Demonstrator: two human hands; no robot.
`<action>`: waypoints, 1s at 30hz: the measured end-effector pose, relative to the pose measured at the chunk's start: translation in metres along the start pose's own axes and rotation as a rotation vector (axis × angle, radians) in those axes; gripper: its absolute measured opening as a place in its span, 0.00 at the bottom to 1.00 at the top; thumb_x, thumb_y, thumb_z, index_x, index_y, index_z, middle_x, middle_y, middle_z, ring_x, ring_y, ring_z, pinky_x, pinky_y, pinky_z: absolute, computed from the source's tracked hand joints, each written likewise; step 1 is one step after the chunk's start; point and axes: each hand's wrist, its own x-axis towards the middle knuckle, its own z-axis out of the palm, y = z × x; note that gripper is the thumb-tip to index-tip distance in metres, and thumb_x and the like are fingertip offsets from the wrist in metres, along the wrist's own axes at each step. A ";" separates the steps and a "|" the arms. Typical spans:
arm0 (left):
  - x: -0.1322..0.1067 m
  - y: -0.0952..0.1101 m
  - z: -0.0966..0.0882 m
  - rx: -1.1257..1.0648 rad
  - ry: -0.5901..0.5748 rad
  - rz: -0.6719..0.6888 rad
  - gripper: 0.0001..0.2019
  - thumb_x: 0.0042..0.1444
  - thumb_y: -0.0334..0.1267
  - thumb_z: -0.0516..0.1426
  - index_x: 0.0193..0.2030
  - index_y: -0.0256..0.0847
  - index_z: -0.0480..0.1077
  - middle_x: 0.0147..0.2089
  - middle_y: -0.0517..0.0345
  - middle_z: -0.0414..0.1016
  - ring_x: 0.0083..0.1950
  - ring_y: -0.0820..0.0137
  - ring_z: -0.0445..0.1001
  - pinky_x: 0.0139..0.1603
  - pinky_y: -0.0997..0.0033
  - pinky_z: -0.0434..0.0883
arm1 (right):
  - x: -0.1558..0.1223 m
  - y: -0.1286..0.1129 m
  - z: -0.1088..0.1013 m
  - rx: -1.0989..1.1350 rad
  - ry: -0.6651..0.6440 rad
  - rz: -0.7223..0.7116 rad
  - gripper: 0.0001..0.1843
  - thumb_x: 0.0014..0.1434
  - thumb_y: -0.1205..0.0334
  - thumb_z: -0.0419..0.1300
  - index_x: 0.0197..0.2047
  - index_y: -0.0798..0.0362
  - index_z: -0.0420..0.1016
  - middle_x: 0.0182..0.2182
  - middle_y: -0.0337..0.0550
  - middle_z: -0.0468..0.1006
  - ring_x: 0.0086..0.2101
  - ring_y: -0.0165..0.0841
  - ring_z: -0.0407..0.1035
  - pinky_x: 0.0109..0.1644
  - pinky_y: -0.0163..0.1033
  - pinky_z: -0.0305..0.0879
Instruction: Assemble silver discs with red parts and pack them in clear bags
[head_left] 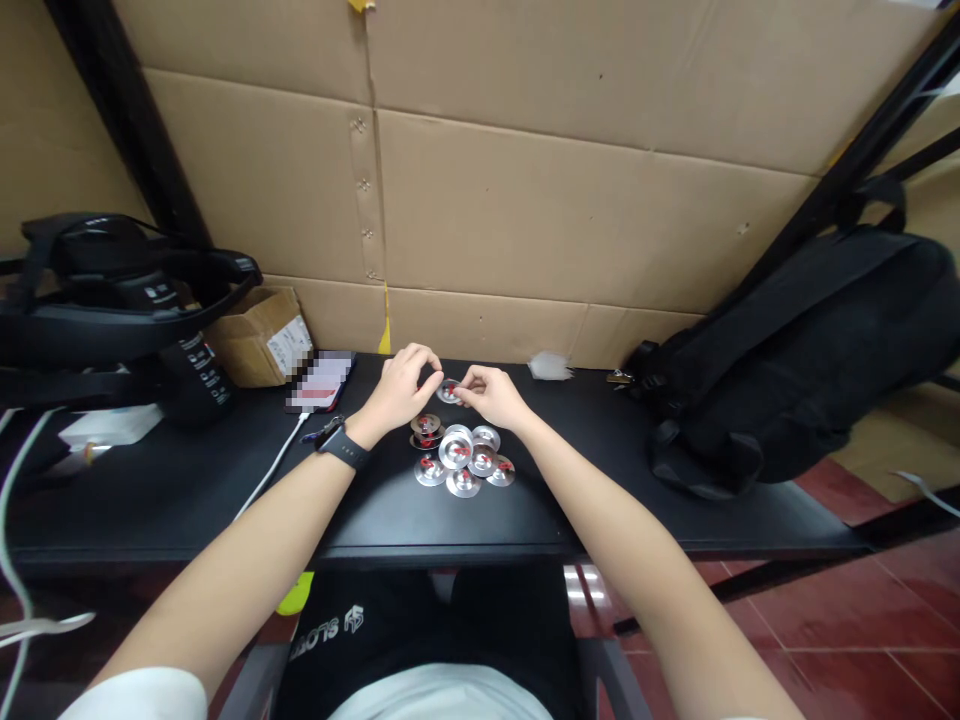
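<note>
Right grip (491,394) pinches a shiny disc (445,391), likely light, stiff, slick; best held by the rim; left grip (407,386), I can't tell.

On the black table (615,490) — metal discs (456,450), a phone (324,382), a box (251,350), a backpack (810,340).

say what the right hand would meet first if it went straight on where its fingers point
Beyond the metal disc it pinches, the right hand would probably meet the left hand, which lies in that line; exact height and depth are unclear from this one view.
</note>
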 end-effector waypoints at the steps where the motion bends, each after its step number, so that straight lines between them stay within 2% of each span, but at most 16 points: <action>1: 0.000 0.000 -0.001 -0.005 0.007 0.006 0.04 0.66 0.37 0.57 0.41 0.41 0.73 0.48 0.54 0.75 0.52 0.63 0.73 0.54 0.61 0.66 | 0.001 0.000 0.000 0.035 0.019 0.033 0.18 0.54 0.49 0.72 0.29 0.52 0.71 0.26 0.42 0.82 0.29 0.37 0.80 0.35 0.40 0.77; 4: -0.001 0.000 -0.001 0.033 -0.046 0.057 0.04 0.63 0.39 0.61 0.40 0.43 0.77 0.49 0.55 0.75 0.52 0.62 0.73 0.54 0.60 0.65 | 0.000 -0.005 0.002 0.188 0.011 0.107 0.23 0.52 0.44 0.74 0.30 0.52 0.70 0.27 0.44 0.82 0.30 0.37 0.81 0.33 0.39 0.78; 8: -0.004 0.001 0.004 0.160 -0.059 0.060 0.05 0.62 0.42 0.64 0.42 0.46 0.79 0.53 0.54 0.75 0.56 0.58 0.72 0.54 0.56 0.62 | -0.004 -0.016 0.007 0.325 -0.002 0.112 0.26 0.51 0.42 0.74 0.31 0.53 0.70 0.38 0.48 0.84 0.30 0.34 0.81 0.34 0.39 0.80; 13: -0.004 0.008 0.000 0.232 -0.026 0.109 0.05 0.65 0.39 0.60 0.41 0.44 0.78 0.56 0.51 0.75 0.60 0.56 0.70 0.55 0.52 0.60 | -0.007 -0.028 0.013 0.416 -0.030 0.125 0.27 0.50 0.42 0.75 0.31 0.52 0.66 0.30 0.39 0.80 0.32 0.32 0.80 0.36 0.36 0.79; 16: -0.002 0.013 -0.005 0.223 0.016 0.098 0.06 0.67 0.39 0.58 0.41 0.44 0.77 0.55 0.50 0.75 0.60 0.56 0.69 0.57 0.52 0.59 | -0.009 -0.033 0.013 0.409 -0.067 0.088 0.26 0.48 0.44 0.76 0.34 0.52 0.68 0.34 0.38 0.80 0.36 0.32 0.80 0.38 0.34 0.77; 21: 0.000 0.016 -0.006 0.085 0.038 0.001 0.08 0.69 0.42 0.55 0.44 0.44 0.74 0.54 0.51 0.74 0.57 0.58 0.70 0.57 0.55 0.61 | -0.011 -0.037 0.017 0.452 -0.009 0.096 0.29 0.46 0.44 0.76 0.42 0.48 0.69 0.45 0.39 0.81 0.38 0.34 0.80 0.37 0.35 0.77; 26: -0.002 0.014 0.000 0.069 -0.038 0.009 0.07 0.69 0.41 0.54 0.45 0.44 0.71 0.57 0.50 0.73 0.59 0.58 0.69 0.58 0.54 0.60 | -0.010 -0.034 0.020 0.465 0.027 0.072 0.34 0.41 0.46 0.79 0.46 0.47 0.69 0.38 0.36 0.81 0.35 0.32 0.78 0.39 0.38 0.79; 30: -0.002 0.009 0.000 0.074 -0.061 0.024 0.07 0.70 0.42 0.52 0.47 0.44 0.70 0.60 0.49 0.72 0.61 0.58 0.68 0.59 0.54 0.59 | -0.007 -0.029 0.016 0.455 0.012 0.086 0.33 0.43 0.48 0.79 0.48 0.48 0.71 0.37 0.37 0.81 0.34 0.31 0.77 0.38 0.37 0.79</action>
